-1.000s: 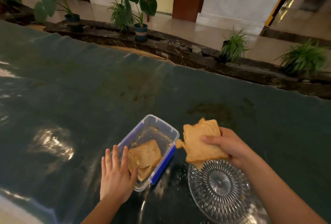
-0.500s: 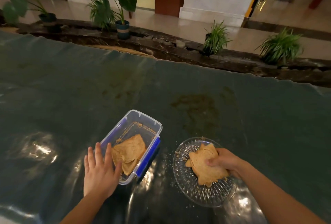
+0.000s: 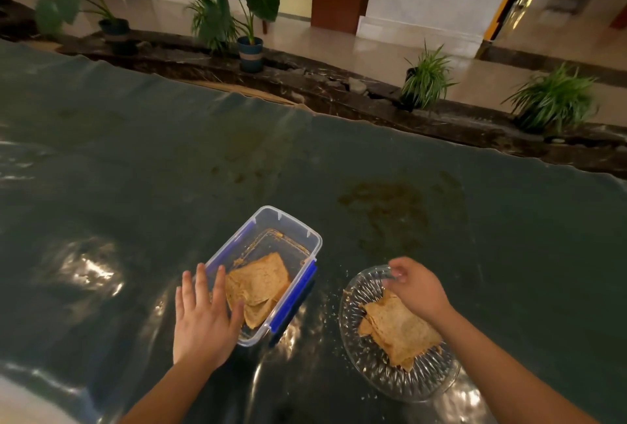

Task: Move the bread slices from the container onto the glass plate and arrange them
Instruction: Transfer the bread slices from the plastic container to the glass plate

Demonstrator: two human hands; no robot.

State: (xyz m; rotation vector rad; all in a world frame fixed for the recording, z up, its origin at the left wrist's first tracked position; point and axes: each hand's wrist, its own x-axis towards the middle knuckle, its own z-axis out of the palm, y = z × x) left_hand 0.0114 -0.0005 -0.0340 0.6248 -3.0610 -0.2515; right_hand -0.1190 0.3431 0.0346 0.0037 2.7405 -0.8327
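Note:
A clear plastic container (image 3: 307,237) with blue clips holds a few brown bread slices (image 3: 261,284) piled at its near end. My left hand (image 3: 203,318) lies flat on the container's near left corner with its fingers spread. To the right stands a cut-glass plate (image 3: 407,379) with a small stack of bread slices (image 3: 397,332) lying on it. My right hand (image 3: 419,288) hovers over the plate's far edge, just beyond that stack. Its fingers are loosely curled and hold no bread.
Both dishes stand on a dark green glossy table cover (image 3: 169,186) with a brown stain (image 3: 383,209) beyond the plate. Crumbs (image 3: 325,315) lie between container and plate. Past the table's far edge, potted plants (image 3: 251,47) line a dark stone ledge.
My right hand carried the bread slices from beside the container down onto the glass plate and let them go. My left hand stayed on the container.

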